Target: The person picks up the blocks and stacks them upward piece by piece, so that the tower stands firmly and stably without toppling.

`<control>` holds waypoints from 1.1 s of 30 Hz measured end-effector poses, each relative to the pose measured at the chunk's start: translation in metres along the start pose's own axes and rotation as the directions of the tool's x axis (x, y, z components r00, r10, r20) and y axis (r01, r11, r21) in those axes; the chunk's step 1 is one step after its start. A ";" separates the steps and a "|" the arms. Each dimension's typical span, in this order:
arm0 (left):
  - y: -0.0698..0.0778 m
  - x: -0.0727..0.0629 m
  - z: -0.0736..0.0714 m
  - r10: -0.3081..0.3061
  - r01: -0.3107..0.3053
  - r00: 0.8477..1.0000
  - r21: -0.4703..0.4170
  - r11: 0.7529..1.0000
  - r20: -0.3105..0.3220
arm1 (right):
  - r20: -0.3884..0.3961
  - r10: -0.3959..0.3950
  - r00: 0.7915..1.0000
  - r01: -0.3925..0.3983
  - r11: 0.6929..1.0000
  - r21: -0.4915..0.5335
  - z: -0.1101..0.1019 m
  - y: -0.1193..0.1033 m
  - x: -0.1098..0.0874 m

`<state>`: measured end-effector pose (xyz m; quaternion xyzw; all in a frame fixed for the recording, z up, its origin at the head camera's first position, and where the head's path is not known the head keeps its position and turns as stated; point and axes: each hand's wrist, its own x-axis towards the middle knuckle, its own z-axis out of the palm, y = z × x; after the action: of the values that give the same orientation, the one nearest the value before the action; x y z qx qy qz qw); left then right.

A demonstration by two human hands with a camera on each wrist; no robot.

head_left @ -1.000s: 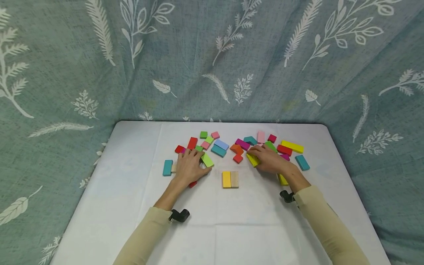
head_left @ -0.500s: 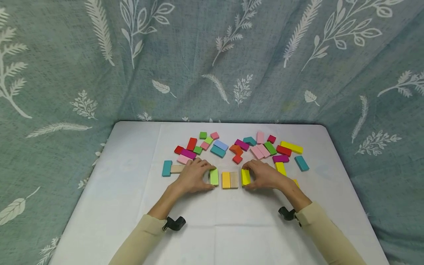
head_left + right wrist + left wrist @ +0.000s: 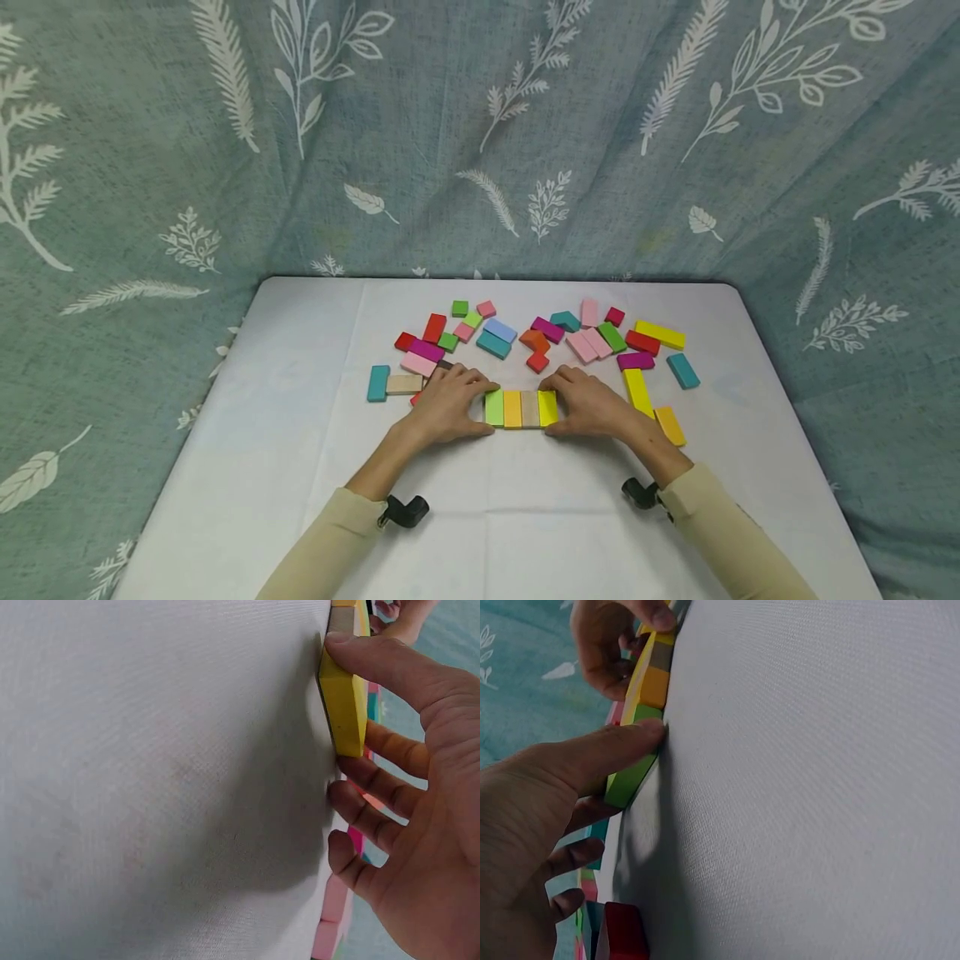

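Four blocks lie side by side in a row mid-table: a light green block (image 3: 494, 409), an orange-yellow block (image 3: 512, 409), a plain wood block (image 3: 530, 409) and a yellow block (image 3: 548, 409). My left hand (image 3: 448, 406) pinches the light green block by its near and far ends, thumb toward me. At the row's other end my right hand (image 3: 588, 403) pinches the yellow block the same way. In the left wrist view the thumb presses the green block's near face; in the right wrist view the thumb lies on the yellow block's near end.
Loose colored blocks spread behind the row, among them a blue block (image 3: 500, 330) and a red-orange arch-like block (image 3: 535, 340). A teal block (image 3: 378, 383) lies left; another yellow block (image 3: 638, 392) and an orange block (image 3: 670, 426) lie beside my right forearm.
Both hands have come from the scattered blocks toward the middle, bringing the light green and yellow blocks. These now adjoin the two center blocks, one on each side.
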<state>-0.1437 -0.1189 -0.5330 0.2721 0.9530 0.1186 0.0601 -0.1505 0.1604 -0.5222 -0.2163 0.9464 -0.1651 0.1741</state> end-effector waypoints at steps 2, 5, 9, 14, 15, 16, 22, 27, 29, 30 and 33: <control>0.000 0.000 0.000 0.001 -0.001 1.000 -0.002 1.000 0.002 | -0.005 -0.004 1.000 0.004 1.000 -0.003 0.000 0.000 0.000; 0.000 0.001 0.000 0.006 -0.006 1.000 -0.006 1.000 0.005 | -0.011 -0.007 1.000 0.007 1.000 -0.008 0.000 -0.001 -0.001; -0.002 0.001 0.000 0.012 -0.012 1.000 -0.001 1.000 0.015 | -0.014 -0.008 1.000 0.008 1.000 -0.015 0.000 -0.002 -0.002; -0.003 0.001 0.000 0.019 -0.019 1.000 -0.002 1.000 0.014 | -0.021 -0.009 1.000 0.009 1.000 -0.013 0.000 -0.003 -0.004; -0.003 0.001 0.000 0.021 -0.021 1.000 -0.001 1.000 0.012 | -0.024 -0.010 1.000 0.010 1.000 -0.011 0.000 -0.003 -0.004; -0.003 0.001 0.000 0.024 -0.024 1.000 0.000 1.000 0.010 | -0.025 -0.009 1.000 0.009 1.000 -0.010 0.001 -0.003 -0.004; -0.002 0.001 0.001 0.033 -0.033 0.999 0.001 0.999 0.005 | -0.033 0.001 0.999 -0.002 1.000 -0.028 0.003 -0.003 -0.006; -0.003 0.000 0.003 0.026 -0.026 1.000 -0.017 1.000 0.001 | -0.041 -0.001 0.999 0.001 1.000 -0.020 0.004 -0.001 -0.007; -0.003 -0.001 0.004 0.023 -0.023 1.000 -0.024 0.999 0.000 | -0.042 -0.003 0.999 0.002 1.000 -0.017 0.003 -0.002 -0.007; -0.003 -0.001 0.005 0.022 -0.022 1.000 -0.026 0.999 0.001 | -0.042 -0.002 0.999 0.001 1.000 -0.016 0.004 -0.002 -0.007; -0.003 -0.001 0.006 0.020 -0.020 1.000 -0.025 0.999 0.001 | -0.035 -0.001 0.999 0.001 1.000 -0.016 0.003 -0.001 -0.007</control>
<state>-0.1429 -0.1208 -0.5399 0.2812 0.9486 0.1311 0.0629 -0.1428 0.1618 -0.5230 -0.2152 0.9504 -0.1615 0.1557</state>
